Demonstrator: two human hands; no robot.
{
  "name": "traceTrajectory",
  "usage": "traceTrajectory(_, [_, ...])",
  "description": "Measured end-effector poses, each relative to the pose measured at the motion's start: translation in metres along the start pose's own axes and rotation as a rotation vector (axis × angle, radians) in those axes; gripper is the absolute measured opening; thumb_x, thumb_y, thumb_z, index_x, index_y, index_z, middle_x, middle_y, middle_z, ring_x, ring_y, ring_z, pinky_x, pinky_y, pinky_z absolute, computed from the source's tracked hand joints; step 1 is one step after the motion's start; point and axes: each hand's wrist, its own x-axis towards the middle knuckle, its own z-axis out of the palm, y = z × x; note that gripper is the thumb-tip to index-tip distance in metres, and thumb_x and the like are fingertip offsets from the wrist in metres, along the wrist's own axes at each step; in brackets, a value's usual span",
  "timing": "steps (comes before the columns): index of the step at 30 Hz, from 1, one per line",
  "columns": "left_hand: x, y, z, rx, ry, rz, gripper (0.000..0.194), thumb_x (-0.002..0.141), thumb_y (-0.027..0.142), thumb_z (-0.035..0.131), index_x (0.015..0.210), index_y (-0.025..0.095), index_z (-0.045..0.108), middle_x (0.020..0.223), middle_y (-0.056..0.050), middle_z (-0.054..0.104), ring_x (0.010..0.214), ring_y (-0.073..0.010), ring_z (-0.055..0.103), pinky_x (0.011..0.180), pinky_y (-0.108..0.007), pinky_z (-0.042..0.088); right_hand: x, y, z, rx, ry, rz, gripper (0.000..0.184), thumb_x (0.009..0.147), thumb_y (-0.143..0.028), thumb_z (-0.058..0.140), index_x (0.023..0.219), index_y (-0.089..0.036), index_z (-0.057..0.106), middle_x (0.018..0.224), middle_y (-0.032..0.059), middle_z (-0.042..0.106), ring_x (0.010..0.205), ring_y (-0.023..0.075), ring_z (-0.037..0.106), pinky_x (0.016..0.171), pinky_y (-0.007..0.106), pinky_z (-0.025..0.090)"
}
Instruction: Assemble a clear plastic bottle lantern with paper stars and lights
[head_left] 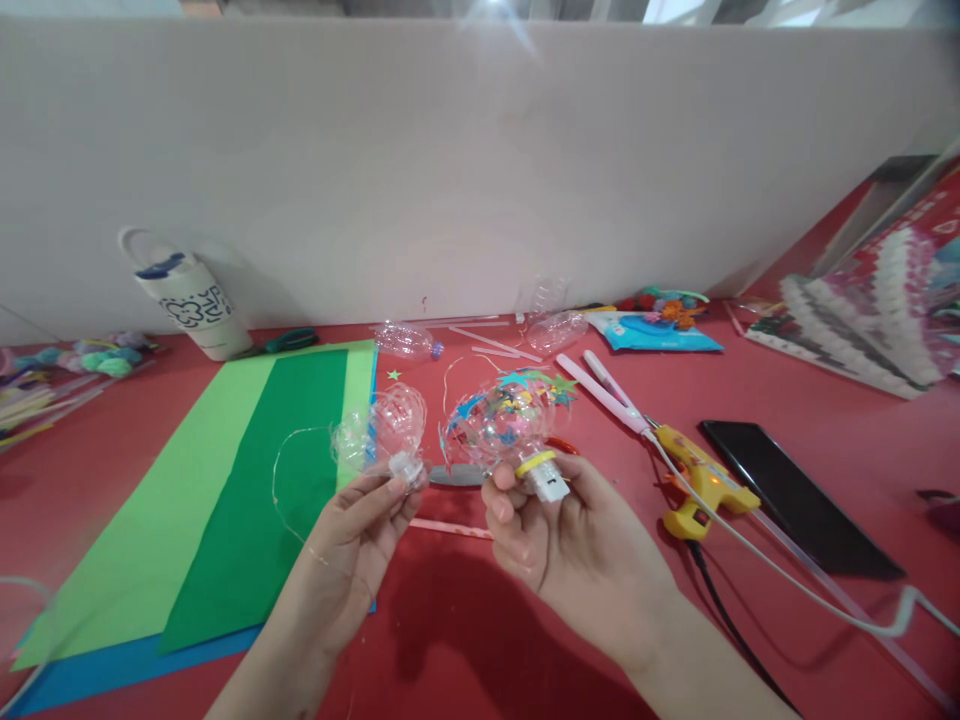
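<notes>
My left hand (375, 510) is closed around the white neck end of a clear plastic bottle (400, 418), whose ribbed body points away from me. A thin wire of string lights (276, 480) loops out beside it, over the green sheets. Raised to the right, my right hand (570, 540) grips a second clear bottle (517, 420) near its yellow ring. Blue, yellow and green stars show on or inside that bottle, and a white cap (551, 482) with a small dark slot faces me. Some fingers of the right hand are hidden behind the bottle.
Green sheets (255, 480) cover the left of the red table. A white tumbler (196, 310) stands behind them. On the right lie a yellow glue gun (701, 480), a black phone (795, 490) and a pink hair straightener (604, 393). More clear bottles (405, 340) lie near the white partition.
</notes>
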Motion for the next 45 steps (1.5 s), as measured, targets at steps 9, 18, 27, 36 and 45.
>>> traceTrajectory(9, [-0.009, 0.0, 0.002, -0.025, -0.084, -0.135, 0.013, 0.066, 0.004, 0.067, 0.078, 0.01, 0.069, 0.085, -0.011, 0.071, 0.074, -0.0142, 0.066, 0.071, -0.022, 0.055, 0.018, -0.029, -0.035, -1.523, 0.586, -0.666, 0.031, 0.086, -0.047, 0.044, 0.09, -0.021, 0.06, 0.086, 0.0066, 0.066, 0.078, 0.0216, 0.061, 0.072, 0.036, 0.045])
traceTrajectory(18, [-0.016, 0.002, 0.004, -0.031, -0.22, -0.24, 0.01, 0.065, 0.006, 0.069, 0.074, 0.011, 0.07, 0.087, -0.011, 0.069, 0.076, -0.0125, 0.063, 0.07, -0.019, 0.052, 0.058, -0.024, -0.061, -2.142, 0.637, -0.677, 0.027, 0.085, -0.032, 0.048, 0.09, -0.013, 0.065, 0.095, 0.0165, 0.068, 0.096, 0.0338, 0.053, 0.082, 0.046, 0.031])
traceTrajectory(27, [-0.012, -0.002, 0.001, 0.008, -0.227, -0.216, 0.008, 0.072, 0.012, 0.068, 0.079, 0.011, 0.07, 0.087, -0.009, 0.069, 0.074, -0.0108, 0.061, 0.073, -0.02, 0.051, 0.062, -0.022, -0.068, -2.277, 0.607, -0.706, 0.028, 0.087, -0.033, 0.049, 0.101, -0.014, 0.064, 0.1, 0.0123, 0.067, 0.096, 0.0294, 0.053, 0.081, 0.04, 0.033])
traceTrajectory(36, [-0.009, -0.005, -0.001, 0.033, -0.271, -0.247, 0.016, 0.078, 0.015, 0.064, 0.092, 0.009, 0.068, 0.087, -0.009, 0.069, 0.073, -0.01, 0.061, 0.071, -0.019, 0.051, 0.066, -0.015, -0.072, -2.214, 0.558, -0.836, 0.029, 0.081, -0.031, 0.057, 0.102, -0.012, 0.063, 0.099, 0.0153, 0.066, 0.094, 0.0323, 0.054, 0.08, 0.045, 0.039])
traceTrajectory(45, [-0.009, -0.003, 0.0, 0.146, -0.281, -0.172, 0.007, 0.079, 0.015, 0.063, 0.084, 0.011, 0.066, 0.077, -0.004, 0.066, 0.062, -0.0061, 0.058, 0.056, -0.013, 0.046, 0.026, -0.003, -0.036, -1.92, 0.365, -0.931, 0.016, 0.086, -0.021, 0.051, 0.099, -0.02, 0.06, 0.098, 0.0047, 0.066, 0.092, 0.019, 0.059, 0.08, 0.032, 0.048])
